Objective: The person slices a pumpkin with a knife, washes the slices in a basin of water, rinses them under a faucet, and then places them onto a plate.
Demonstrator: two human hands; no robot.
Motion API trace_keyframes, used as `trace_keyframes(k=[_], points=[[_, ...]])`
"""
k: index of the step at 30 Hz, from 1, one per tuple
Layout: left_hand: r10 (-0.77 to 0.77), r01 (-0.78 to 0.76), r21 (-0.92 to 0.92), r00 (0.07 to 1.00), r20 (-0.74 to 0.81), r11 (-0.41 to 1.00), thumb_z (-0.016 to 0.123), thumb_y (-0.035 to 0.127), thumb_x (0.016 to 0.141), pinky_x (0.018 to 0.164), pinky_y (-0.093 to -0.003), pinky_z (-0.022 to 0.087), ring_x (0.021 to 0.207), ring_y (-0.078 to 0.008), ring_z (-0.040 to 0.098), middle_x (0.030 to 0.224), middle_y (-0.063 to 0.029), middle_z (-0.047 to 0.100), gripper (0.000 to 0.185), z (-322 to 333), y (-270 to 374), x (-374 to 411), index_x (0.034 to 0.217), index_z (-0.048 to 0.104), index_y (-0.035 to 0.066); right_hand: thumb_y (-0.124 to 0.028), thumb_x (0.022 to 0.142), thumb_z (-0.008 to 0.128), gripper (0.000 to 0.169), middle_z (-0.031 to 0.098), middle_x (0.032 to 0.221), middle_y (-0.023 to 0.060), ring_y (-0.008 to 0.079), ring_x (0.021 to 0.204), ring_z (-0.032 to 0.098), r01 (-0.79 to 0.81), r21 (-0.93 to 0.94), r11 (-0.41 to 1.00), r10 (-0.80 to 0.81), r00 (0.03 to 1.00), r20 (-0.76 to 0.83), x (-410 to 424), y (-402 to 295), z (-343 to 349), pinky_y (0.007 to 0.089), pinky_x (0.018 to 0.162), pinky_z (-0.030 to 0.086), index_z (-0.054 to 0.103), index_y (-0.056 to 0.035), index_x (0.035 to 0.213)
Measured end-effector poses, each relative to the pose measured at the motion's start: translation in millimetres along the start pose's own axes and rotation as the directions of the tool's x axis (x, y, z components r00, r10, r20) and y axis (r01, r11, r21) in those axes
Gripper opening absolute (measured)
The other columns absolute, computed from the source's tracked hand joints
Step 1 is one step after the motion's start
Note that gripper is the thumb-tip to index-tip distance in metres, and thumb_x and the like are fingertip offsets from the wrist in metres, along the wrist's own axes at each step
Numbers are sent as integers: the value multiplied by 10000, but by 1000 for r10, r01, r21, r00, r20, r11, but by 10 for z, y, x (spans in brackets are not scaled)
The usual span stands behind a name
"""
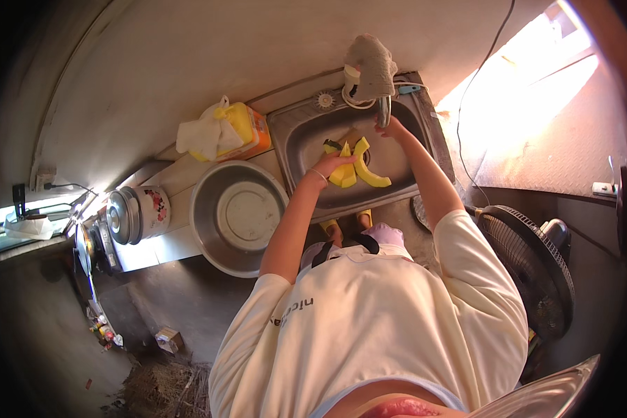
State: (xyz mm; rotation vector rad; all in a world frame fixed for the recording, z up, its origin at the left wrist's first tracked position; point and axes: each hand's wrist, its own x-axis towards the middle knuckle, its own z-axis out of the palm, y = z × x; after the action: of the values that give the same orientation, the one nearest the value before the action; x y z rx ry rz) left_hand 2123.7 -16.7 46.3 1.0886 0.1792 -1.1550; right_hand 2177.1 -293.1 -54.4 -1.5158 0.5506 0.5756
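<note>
Several yellow pumpkin slices (368,172) lie in the basin of a stainless steel sink (311,130). My left hand (329,166) is closed around some of the slices near the drain; one curved slice rests just to its right. At the sink's upper right, my right hand (390,128) is right by the outlet of the metal faucet (384,109). Its fingers are partly hidden, and whether they touch the faucet or hold anything is unclear. A greyish cloth (371,65) covers the upper part of the faucet.
A large metal basin (204,209) stands left of the sink, with a yellow and orange container (253,128) behind it. Farther left is a floral pot (154,209). A black electric fan (527,271) stands at the right. A cable (460,120) hangs down on the right side.
</note>
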Motion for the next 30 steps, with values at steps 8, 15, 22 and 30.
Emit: trace_keyframes(k=[8,15,22,30], points=[[-93,99,-31,986,139,995,669,229,804,710,-297,522,833,-162,634,971,-62,630,342,130,-27,559,1075,563,49,-322,921,483,508,475,1267,101,234,1167,459,-86,679,729,-148,948,280,-1820,74,495,488,951,415,363,-49,1332],[-74,60,212,996,56,975,710,248,770,663,-285,525,767,-166,638,930,-73,636,365,578,-47,787,1022,587,16,-215,921,483,507,503,1223,75,209,1083,527,-16,562,827,-58,992,114,-2044,185,368,416,811,533,298,-90,1376],[97,-91,347,995,-1,934,718,297,765,648,-275,511,745,-151,627,933,-93,635,437,705,-121,816,1029,589,-26,-286,926,479,431,599,1038,48,126,734,616,-15,406,914,-10,998,59,-2094,157,408,256,558,515,371,-141,1318],[-5,-4,239,999,35,971,656,367,800,655,-270,501,753,-149,628,927,-61,641,397,151,-106,552,1039,601,55,-343,930,447,299,613,737,47,106,499,540,72,-157,985,-23,956,293,-1685,96,662,234,421,423,495,-54,995]])
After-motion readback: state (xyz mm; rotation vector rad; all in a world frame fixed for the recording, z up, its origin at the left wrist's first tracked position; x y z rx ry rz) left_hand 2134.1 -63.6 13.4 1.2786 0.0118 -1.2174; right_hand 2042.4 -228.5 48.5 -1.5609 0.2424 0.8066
